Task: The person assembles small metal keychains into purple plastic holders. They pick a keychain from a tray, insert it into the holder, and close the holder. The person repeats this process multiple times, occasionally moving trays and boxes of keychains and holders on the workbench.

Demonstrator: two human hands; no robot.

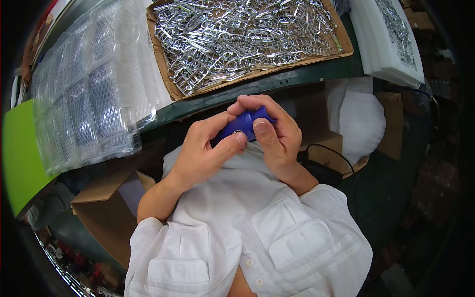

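A dark blue, tube-shaped plastic piece is held between my two hands, in front of my body and just off the table's near edge. My left hand grips its left end, thumb pressed on the near side by a small metallic, ring-like detail. Around the right end curl the fingers of my right hand, its thumb lying along the near side. Fingers cover much of the piece, so its exact kind cannot be made out. Beyond my hands, a shallow cardboard tray holds a heap of shiny, looped metal pieces.
Clear plastic blister trays lie on the table's left, beside a bright green panel. White foam with more metal parts stands at the far right. Below the table are cardboard boxes, a white bulging bag and a black cable.
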